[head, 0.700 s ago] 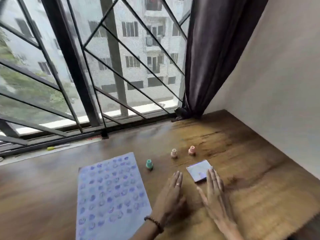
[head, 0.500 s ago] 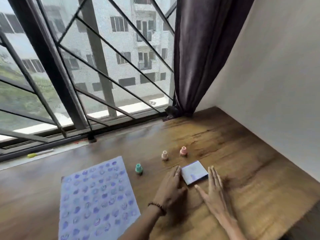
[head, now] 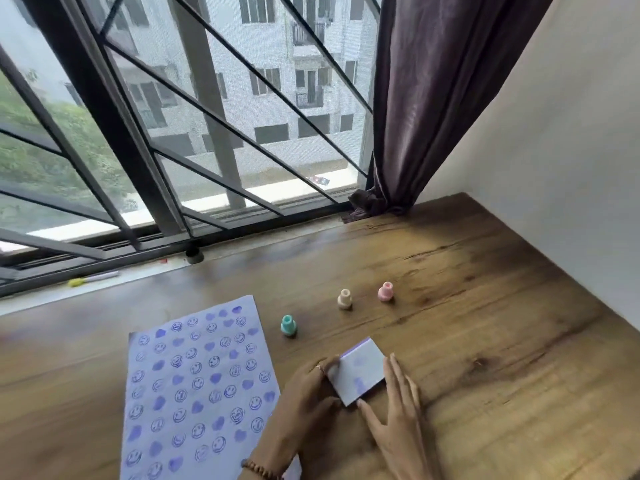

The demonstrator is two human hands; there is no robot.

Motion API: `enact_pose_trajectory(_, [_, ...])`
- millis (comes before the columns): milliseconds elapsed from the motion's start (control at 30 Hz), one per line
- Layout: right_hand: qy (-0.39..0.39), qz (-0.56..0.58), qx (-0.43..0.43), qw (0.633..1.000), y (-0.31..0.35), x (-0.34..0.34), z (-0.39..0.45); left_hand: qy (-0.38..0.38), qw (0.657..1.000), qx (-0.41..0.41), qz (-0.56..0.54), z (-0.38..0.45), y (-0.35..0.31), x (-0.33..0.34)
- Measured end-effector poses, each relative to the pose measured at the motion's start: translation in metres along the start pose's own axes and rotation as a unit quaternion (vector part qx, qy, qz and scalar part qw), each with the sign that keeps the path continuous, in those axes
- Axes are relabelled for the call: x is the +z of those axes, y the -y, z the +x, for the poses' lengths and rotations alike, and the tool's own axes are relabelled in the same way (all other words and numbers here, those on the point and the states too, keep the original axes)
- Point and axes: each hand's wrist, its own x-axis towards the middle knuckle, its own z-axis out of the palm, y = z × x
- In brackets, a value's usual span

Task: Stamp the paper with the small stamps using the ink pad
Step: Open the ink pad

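Two bare hands flank the ink pad (head: 358, 375) at the near middle of the wooden table (head: 485, 341). The left hand (head: 304, 407), with a ring on one finger and a beaded bracelet (head: 259, 472) at the wrist, has its curled fingers against the pad's left edge. The right hand (head: 394, 420) lies with fingers straight and loosely spread, the thumb tip at the pad's near corner and the fingertips along its right edge. Whether either hand actually grips the pad cannot be told. It is a white rectangular case smudged with purple, seemingly shut, with a thin purple line along its far-left edge, and its long axis runs from near-left to far-right.

Left of the hands lies the paper (head: 197, 393), a pale sheet whose long axis runs away from the viewer, leaning slightly right, covered in rows of purple smiley faces and hearts.

Beyond stand three small stamps, all upright and apart from each other: the teal stamp (head: 288, 325) just beside the paper's far-right corner, the cream stamp (head: 345, 299) farther back, the pink stamp (head: 385, 292) right of it.

Farthest, a yellow-capped pen (head: 91, 279) rests on the sill below the barred window (head: 173, 133), with a dark curtain (head: 433, 98) at the right.
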Motion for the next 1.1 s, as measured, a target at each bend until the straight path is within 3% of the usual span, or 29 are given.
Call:
enact_pose_trajectory(167, [0.025,0.026,-0.01,0.999,0.021,0.01,-0.023,0.008,0.998,-0.027,-0.063,-0.024,0.0,-0.019])
enact_pose_trajectory(300, [0.042,0.02,0.0,0.999,0.03,0.014,-0.033,-0.046,0.998,-0.036,-0.033,-0.034,0.008,-0.021])
enact_pose_trajectory(600, [0.096,0.051,0.032,0.994,0.038,0.003,-0.033,-0.109,0.988,-0.044,-0.098,-0.037,0.024,-0.017])
enact_pose_trajectory(700, [0.053,0.129,0.064,0.988,0.036,-0.005,-0.031,-0.096,0.99,-0.038,-0.091,-0.036,0.026,-0.017])
enact_pose_trajectory(967, [-0.055,0.196,0.179,0.963,0.023,-0.025,0.009,-0.104,0.991,-0.031,-0.081,-0.038,0.029,-0.017])
enact_pose_trajectory(1100, [-0.014,0.159,0.229,0.96,0.003,-0.029,0.033,-0.098,0.994,-0.018,-0.053,-0.037,0.03,-0.016])
